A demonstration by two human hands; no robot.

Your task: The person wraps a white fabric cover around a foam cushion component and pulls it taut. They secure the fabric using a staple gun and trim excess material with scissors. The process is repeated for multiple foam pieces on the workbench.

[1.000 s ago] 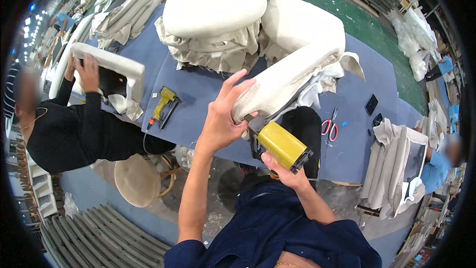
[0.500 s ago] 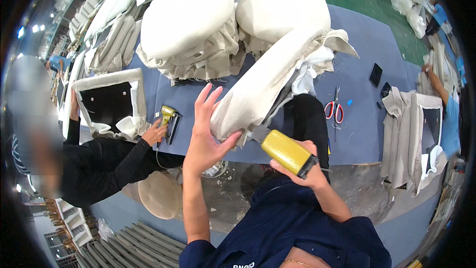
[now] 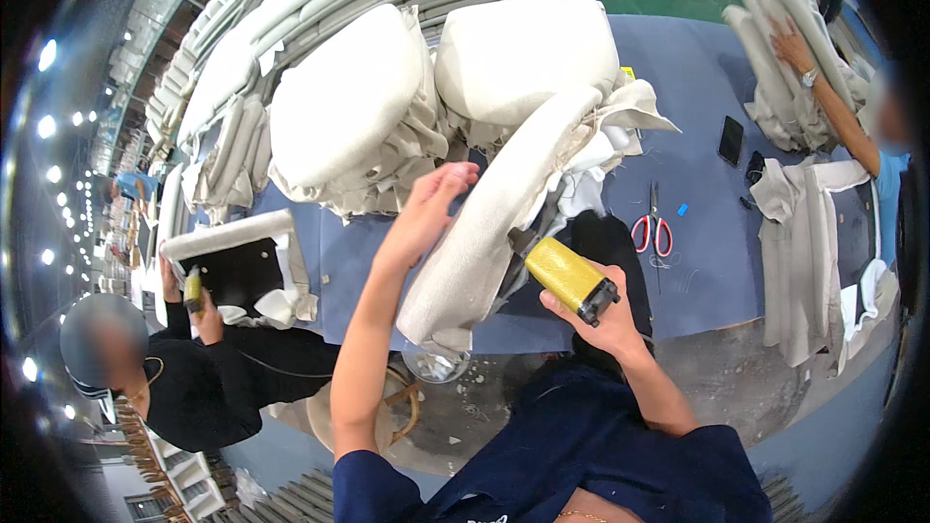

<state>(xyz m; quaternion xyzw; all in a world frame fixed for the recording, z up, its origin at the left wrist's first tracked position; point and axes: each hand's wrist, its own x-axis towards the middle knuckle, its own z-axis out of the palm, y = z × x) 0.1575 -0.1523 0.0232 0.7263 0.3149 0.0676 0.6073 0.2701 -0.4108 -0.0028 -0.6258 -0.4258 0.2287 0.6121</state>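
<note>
My right hand (image 3: 608,315) is wrapped round a yellow staple gun (image 3: 562,276), its dark nose pointing up and left at the inner edge of a long beige upholstered piece (image 3: 475,232). Whether the nose touches the fabric I cannot tell. The piece slants across the table with its near end over the front edge; loose fabric and white padding (image 3: 584,184) show along its right side. My left hand (image 3: 434,203) lies at the piece's left side, fingers stretched out together toward it and gripping nothing.
Two padded beige seats (image 3: 528,53) stand behind on gathered fabric. Red-handled scissors (image 3: 654,232) and a black phone (image 3: 730,140) lie at right. At left a co-worker holds another staple gun (image 3: 195,291) by an upholstered frame (image 3: 237,232); another person's hand (image 3: 792,48) rests on beige pieces.
My left hand has left the near end and moved up along the piece's left side. The co-worker at left has raised a staple gun to the frame. The view has shifted.
</note>
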